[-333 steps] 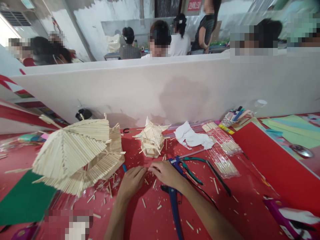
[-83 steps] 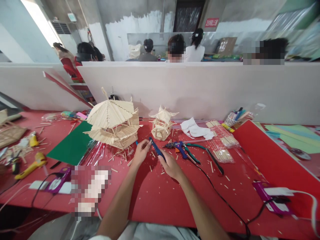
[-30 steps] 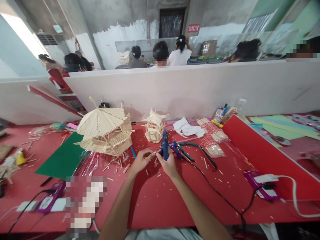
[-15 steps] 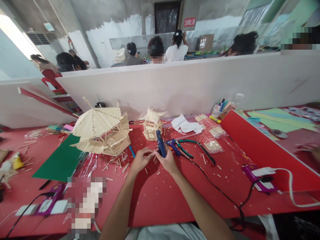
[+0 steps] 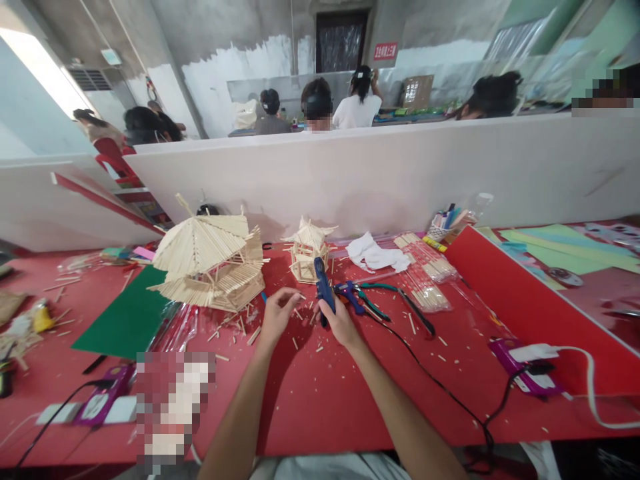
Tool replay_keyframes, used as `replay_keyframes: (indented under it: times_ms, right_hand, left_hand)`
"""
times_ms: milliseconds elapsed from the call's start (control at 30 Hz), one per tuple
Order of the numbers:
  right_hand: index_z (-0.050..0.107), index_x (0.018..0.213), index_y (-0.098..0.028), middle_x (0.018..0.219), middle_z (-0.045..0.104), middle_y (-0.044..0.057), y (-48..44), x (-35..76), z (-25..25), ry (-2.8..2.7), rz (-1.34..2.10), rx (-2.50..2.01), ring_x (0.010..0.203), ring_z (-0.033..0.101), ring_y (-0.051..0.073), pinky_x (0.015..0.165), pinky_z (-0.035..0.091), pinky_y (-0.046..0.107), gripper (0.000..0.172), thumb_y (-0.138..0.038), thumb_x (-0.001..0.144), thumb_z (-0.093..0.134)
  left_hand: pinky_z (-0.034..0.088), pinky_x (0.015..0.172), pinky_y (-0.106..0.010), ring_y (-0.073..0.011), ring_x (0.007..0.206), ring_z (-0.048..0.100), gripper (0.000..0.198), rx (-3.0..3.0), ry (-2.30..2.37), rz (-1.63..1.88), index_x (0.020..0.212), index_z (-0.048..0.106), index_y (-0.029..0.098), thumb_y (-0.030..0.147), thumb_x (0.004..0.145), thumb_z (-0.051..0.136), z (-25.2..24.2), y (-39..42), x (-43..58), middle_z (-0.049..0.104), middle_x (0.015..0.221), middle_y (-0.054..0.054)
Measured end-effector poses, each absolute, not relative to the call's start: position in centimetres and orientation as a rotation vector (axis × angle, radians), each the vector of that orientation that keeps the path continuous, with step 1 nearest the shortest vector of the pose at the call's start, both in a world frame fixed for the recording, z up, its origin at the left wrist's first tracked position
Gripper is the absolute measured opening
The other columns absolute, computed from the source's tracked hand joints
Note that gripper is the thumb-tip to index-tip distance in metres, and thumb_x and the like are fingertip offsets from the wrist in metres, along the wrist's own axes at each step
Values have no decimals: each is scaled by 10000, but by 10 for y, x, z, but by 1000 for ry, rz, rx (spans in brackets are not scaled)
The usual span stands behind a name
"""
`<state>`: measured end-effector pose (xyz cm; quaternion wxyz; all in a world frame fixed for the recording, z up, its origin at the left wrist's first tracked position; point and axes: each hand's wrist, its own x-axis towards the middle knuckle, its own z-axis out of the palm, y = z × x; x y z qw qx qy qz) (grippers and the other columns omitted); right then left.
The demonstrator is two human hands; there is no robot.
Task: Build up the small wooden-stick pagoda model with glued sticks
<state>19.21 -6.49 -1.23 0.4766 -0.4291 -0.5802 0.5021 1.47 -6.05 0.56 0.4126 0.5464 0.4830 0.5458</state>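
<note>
My right hand (image 5: 341,323) is closed around a dark blue hand tool (image 5: 324,283) whose exact kind I cannot make out. To its left, my left hand (image 5: 280,312) pinches a short piece of wooden stick (image 5: 301,297), apart from the tool. Just beyond the tool stands a small pavilion model (image 5: 305,257) of wooden sticks. A larger stick pavilion (image 5: 207,267) with a wide sloping roof is at the left. Right of my right hand lie a purple-blue glue gun (image 5: 353,293) and a green-and-black handled tool (image 5: 393,290).
Stick scraps (image 5: 254,335) litter the red table. Bagged sticks (image 5: 425,280), a white cloth (image 5: 375,253) and a pen holder (image 5: 440,227) stand farther back. A black cord (image 5: 430,370) crosses the right side. Left lies a green sheet (image 5: 120,317); right, a red board (image 5: 525,300). A white partition (image 5: 350,167) closes the back.
My hands have drawn apart: the left hand has moved away from the right hand and the dark blue tool. The whole view has shifted slightly.
</note>
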Motion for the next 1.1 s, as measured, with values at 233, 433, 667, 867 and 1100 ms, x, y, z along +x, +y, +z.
replay_keyframes:
  times_ms: [233, 433, 667, 867, 1100]
  right_hand:
    - [536, 840, -205, 684, 613, -3, -70, 193, -5, -1649, 1353, -1094, 583, 586, 147, 567, 453, 263, 453, -584, 989, 337]
    - [543, 856, -218, 683, 610, -18, -74, 191, -5, -1808, 1281, -1132, 574, 589, 142, 577, 432, 258, 407, -536, 1007, 339]
    - [532, 827, -220, 646, 590, -25, -77, 191, 0, -1846, 1305, -1132, 564, 589, 147, 568, 430, 260, 387, -507, 1010, 348]
    - [541, 861, -216, 700, 612, -20, -77, 191, 1, -1843, 1320, -1116, 548, 585, 131, 526, 424, 241, 372, -502, 1009, 354]
    - [545, 876, -217, 699, 605, -16, -75, 195, 1, -1814, 1399, -1128, 536, 583, 131, 471, 426, 222, 383, -532, 997, 366]
  left_hand:
    - [540, 770, -297, -171, 788, 690, 276, 1180, 1247, 1607, 930, 672, 177, 419, 803, 707, 6, -59, 6, 728, 829, -41]
    - [536, 775, -289, -171, 803, 681, 224, 1316, 1372, 1683, 864, 658, 180, 397, 816, 688, 5, -57, 1, 717, 835, -42]
    - [503, 769, -275, -155, 782, 641, 168, 1411, 1484, 1720, 855, 672, 184, 351, 841, 657, 2, -55, 0, 696, 825, -27]
    - [490, 760, -279, -160, 764, 623, 147, 1456, 1529, 1682, 823, 684, 186, 331, 829, 663, 4, -54, -3, 692, 798, -22]
    - [488, 773, -283, -162, 775, 629, 170, 1438, 1496, 1642, 832, 683, 186, 355, 824, 668, 4, -54, -6, 695, 808, -23]
